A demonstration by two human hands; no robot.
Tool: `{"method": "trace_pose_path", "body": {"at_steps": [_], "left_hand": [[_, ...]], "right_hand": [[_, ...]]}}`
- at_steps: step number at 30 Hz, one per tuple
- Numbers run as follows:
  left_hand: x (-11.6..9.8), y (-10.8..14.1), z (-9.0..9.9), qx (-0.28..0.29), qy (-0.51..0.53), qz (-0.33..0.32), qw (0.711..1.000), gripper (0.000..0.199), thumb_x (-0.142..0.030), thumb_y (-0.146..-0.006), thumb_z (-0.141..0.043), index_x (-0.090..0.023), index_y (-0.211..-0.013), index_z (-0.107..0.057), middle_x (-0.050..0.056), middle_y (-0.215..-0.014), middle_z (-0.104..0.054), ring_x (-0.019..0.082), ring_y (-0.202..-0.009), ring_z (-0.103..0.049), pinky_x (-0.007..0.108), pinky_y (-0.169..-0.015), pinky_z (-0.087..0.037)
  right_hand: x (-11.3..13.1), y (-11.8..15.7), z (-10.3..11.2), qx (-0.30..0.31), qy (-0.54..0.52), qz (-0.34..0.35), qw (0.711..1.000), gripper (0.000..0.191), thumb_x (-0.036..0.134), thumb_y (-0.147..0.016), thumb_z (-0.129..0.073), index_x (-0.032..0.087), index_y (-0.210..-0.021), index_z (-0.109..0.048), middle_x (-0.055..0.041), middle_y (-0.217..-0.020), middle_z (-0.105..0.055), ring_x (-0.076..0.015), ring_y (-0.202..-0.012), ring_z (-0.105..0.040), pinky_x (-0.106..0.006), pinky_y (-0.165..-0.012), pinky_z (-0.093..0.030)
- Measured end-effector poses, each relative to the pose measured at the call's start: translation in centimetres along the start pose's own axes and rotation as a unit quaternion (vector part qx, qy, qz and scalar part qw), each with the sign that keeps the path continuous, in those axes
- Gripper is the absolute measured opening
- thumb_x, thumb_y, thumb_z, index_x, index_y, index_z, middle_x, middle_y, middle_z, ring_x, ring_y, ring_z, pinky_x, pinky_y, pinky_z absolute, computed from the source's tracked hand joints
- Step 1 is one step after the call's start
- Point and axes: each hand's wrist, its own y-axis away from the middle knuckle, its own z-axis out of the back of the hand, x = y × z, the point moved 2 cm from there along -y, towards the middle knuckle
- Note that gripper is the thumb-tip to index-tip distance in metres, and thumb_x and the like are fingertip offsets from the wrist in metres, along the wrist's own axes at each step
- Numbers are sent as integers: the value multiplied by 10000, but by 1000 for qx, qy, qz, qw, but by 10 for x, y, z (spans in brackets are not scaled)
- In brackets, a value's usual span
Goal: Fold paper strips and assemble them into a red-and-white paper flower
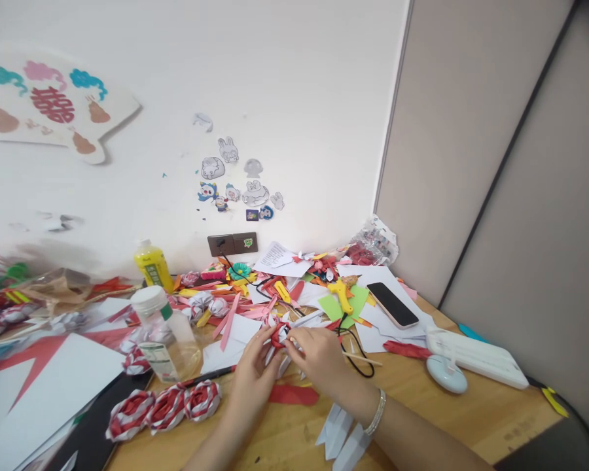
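Note:
Near the middle of the desk, my left hand has its fingers wrapped round a small red and white paper rosette. My right hand meets it from the right, fingers pinched at the rosette's right side on a thin stick that points out to the right. Three finished red and white paper roses lie in a row left of my left hand. Below my hands is a red paper strip, and folded white strips lie under my right wrist.
A clear jar and a yellow bottle stand at the left. Paper scraps cover the back. A yellow glue gun with a black cable, a phone, a white power strip and a pale blue mouse lie right.

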Motion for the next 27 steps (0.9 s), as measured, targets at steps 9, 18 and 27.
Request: {"method": "trace_pose_path", "body": {"at_steps": [9,18,27], "left_hand": [[11,0,1,-18,34,47,998,350,-314,-662,-617,-179,-979,-561,121,-1157,-548,255,-1050,-566,407,-898,-458],[2,-1,3,-48,24,68,996,461,-280,-627,-657,-206,-1049,-486,21,-961,-508,170,-844,-610,335,-752,-534],[5,0,5,-15,-50,55,997,403,-256,-643,-642,-203,-1037,-578,34,-942,-536,198,-868,-595,367,-760,-535]], "right_hand": [[4,1,-1,-77,113,92,986,187,184,-880,-412,183,-716,-501,10,-564,-540,-146,-518,-507,-289,-499,-254],[3,4,-9,-42,5,15,999,235,268,-913,-368,181,-775,-537,1,-625,-612,-126,-551,-558,-264,-515,-314],[3,7,-13,5,-14,11,1000,220,243,-904,-377,180,-766,-537,0,-631,-605,-131,-581,-558,-255,-540,-323]]}}
